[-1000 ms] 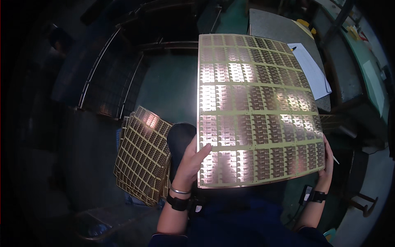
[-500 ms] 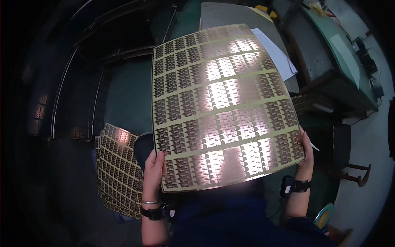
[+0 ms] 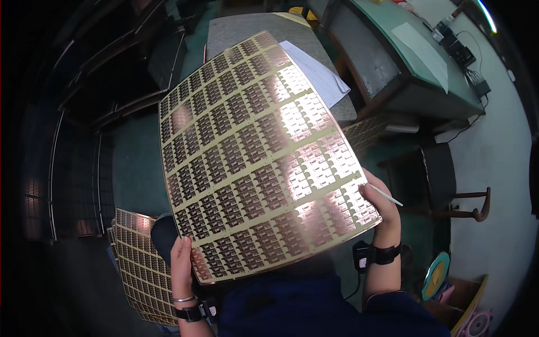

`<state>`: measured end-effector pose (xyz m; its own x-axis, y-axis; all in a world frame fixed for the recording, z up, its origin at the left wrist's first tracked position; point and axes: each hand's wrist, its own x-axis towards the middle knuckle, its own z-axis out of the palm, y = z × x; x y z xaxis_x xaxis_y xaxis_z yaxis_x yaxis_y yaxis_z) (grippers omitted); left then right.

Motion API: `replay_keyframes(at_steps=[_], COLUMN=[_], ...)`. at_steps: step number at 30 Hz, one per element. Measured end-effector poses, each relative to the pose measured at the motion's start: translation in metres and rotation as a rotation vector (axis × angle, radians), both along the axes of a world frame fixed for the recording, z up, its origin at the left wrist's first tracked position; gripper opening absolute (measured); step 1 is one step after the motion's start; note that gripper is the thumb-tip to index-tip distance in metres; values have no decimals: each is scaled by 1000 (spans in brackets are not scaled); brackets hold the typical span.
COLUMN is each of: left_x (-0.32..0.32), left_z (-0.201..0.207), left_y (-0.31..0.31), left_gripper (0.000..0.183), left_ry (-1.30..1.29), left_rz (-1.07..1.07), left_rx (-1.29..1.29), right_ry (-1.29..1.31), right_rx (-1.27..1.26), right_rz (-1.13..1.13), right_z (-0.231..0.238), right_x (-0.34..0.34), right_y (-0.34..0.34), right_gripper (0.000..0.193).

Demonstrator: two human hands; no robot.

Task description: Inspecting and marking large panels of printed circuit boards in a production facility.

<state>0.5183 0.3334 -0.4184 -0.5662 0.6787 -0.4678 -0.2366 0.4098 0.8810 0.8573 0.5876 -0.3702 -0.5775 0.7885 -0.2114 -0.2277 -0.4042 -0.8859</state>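
A large copper-coloured circuit board panel point(image 3: 241, 146), patterned in rows with pale green strips, is held up tilted before me. My left hand point(image 3: 181, 258) grips its lower left corner, thumb on the face. At the lower right edge my right hand point(image 3: 382, 196) clasps the panel, its fingers partly hidden behind. A thin white stick point(image 3: 387, 195), perhaps a pen, also juts from that hand. Lower left, beyond my left arm, lies a stack of similar panels point(image 3: 140, 269).
A grey-topped table point(image 3: 241, 25) at the far side bears white paper sheets point(image 3: 317, 76). A green bench point(image 3: 415, 62) stands far right, with a wooden chair point(image 3: 438, 180) nearer. Dark metal racks point(image 3: 73, 174) line the left. A teal and yellow round object point(image 3: 436, 275) is at lower right.
The panel has tilted, its right side rising, and the bright glare has slid to its right part. Both hands keep hold, and the whole view has shifted.
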Motion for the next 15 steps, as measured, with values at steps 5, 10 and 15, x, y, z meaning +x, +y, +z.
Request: replay_keyframes(at_steps=[5, 10, 15], left_x=[-2, -3, -15], left_z=[12, 54, 79], left_y=[5, -6, -14], left_gripper=[28, 55, 50], left_ry=[-168, -334, -792], left_rz=[52, 362, 531], left_rx=[125, 441, 1140], right_ry=[-57, 165, 454], right_rx=[-45, -103, -183], right_rz=[66, 48, 88], right_z=[11, -8, 2], right_x=[8, -2, -44], right_y=[5, -8, -20], right_gripper=[56, 55, 54])
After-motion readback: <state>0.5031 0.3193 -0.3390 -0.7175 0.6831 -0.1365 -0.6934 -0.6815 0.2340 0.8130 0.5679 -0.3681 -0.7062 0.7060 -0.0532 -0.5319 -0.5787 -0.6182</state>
